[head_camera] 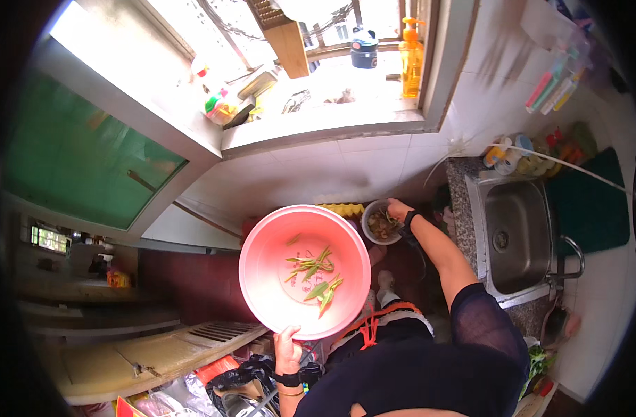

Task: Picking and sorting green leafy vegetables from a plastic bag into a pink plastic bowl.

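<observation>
My left hand (287,350) grips the near rim of a large pink plastic basin (255,271), its thumb over the edge. Several green leaves and stems (312,266) lie scattered on the basin floor, which bears printed writing. Farther off, my right hand (399,210) is at the rim of a small light-coloured bucket (366,216). Brownish scraps (381,225) with some green bits lie inside that bucket. The fingers of my right hand are partly hidden, and whether they grip the rim or hold stems is unclear.
A stainless steel sink (516,219) with a curved faucet (578,255) is set in a granite counter at right. Yellow egg trays (344,209) stand by the wall. An orange pump bottle (411,62) is on the windowsill. Bags (193,391) crowd the lower left beside a yellowish cabinet door (135,359).
</observation>
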The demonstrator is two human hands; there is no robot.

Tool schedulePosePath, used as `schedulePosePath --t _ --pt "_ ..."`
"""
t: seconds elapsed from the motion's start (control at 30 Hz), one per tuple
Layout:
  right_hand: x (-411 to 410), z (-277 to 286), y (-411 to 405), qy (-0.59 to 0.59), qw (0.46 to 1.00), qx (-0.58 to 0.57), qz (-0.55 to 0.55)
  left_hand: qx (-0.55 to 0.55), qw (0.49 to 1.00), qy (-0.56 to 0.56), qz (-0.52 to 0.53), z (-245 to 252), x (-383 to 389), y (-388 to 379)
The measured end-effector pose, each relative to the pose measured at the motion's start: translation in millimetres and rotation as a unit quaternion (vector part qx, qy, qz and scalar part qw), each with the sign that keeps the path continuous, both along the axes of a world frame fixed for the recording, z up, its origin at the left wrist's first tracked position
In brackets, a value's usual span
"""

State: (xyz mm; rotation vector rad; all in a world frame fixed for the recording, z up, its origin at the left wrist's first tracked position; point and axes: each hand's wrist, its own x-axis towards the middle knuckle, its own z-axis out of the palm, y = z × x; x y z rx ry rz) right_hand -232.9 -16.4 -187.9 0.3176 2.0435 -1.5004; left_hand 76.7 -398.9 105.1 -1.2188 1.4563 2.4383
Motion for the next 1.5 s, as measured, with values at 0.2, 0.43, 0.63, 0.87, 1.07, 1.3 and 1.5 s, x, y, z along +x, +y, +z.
schedulePosePath --t 0.2,0.43,0.63,0.87,1.07,1.3,1.5 --pt "-10 11 -25 0.094 0.963 0.244 -0.061 0.017 0.999 -0.021 0.020 15 -2 16" --pt "6 89 -7 0.048 0.897 -0.208 -0.387 -0.020 0.997 -0.020 -0.074 22 -44 29" --pt "38 190 -8 0.295 0.828 -0.092 -0.468 -0.013 0.985 -0.009 -0.173 31 -69 37" --pt "183 273 50 0.269 0.824 -0.081 -0.493 0.000 0.944 -0.057 -0.326 50 -91 59" --pt "415 379 110 0.234 0.721 0.036 -0.651 0.063 0.882 -0.082 -0.460 121 -87 144" --pt "656 408 149 0.074 0.398 0.308 -0.861 0.064 0.817 -0.073 -0.569 127 -74 220" --pt "769 400 178 -0.250 0.295 0.357 -0.850 0.076 0.801 -0.137 -0.578 111 -60 271"
